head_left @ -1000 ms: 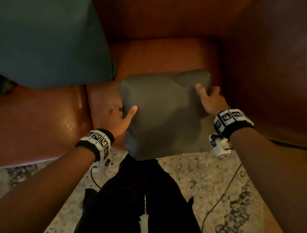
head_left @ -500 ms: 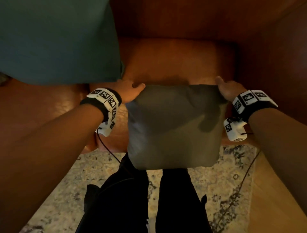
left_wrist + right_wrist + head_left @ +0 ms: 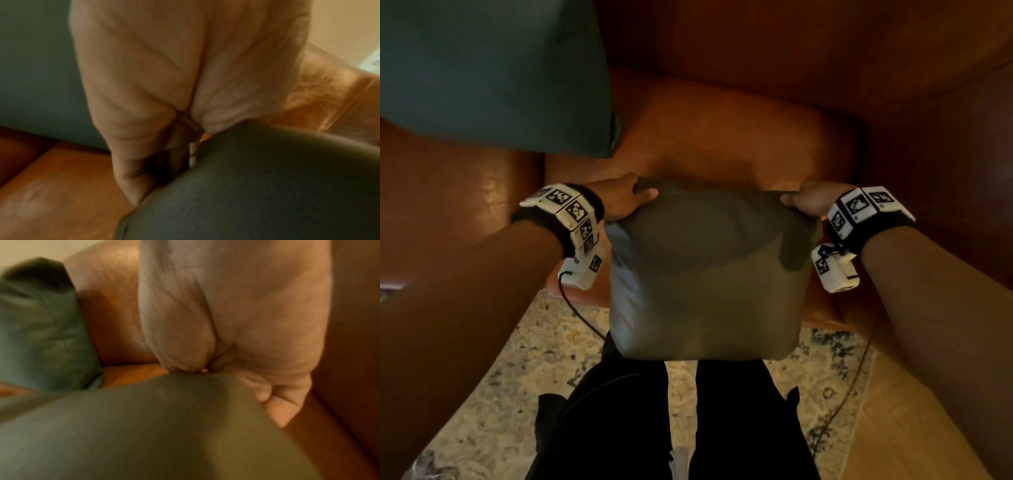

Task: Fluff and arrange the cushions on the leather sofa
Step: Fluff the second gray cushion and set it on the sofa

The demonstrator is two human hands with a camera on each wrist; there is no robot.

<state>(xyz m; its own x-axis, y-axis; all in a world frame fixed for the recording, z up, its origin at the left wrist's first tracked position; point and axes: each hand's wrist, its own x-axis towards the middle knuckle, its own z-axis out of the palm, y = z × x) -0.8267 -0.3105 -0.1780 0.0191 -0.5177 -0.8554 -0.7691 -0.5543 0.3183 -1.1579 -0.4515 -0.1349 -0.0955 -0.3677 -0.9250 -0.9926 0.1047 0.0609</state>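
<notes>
Brown leather fills most of my view: the sofa (image 3: 739, 137) with its seat, backrest and right armrest, and below it a pale patterned rug (image 3: 500, 387) on the floor. I hold the grey cushion (image 3: 705, 274) up in front of the seat's front edge, hanging from its two top corners, with its lower edge over my dark trouser legs (image 3: 619, 428). My left hand (image 3: 619, 198) pinches the top left corner, thumb on the near face and fingers curled behind the fabric. My right hand (image 3: 811, 202) pinches the top right corner the same way, and the top seam is pulled taut between the two. From the left wrist, my curled fingers (image 3: 131, 170) sit against the grey cloth above the seat leather, though the picture is blurred. From the right wrist, my palm (image 3: 236, 321) bunches the cushion's corner, also blurred. A larger teal cushion (image 3: 489, 72) leans against the backrest to the left, apart from the grey one. Both wrists carry white marker bands (image 3: 568, 209), and a thin black cable (image 3: 582, 315) trails from the left one down toward the rug.
</notes>
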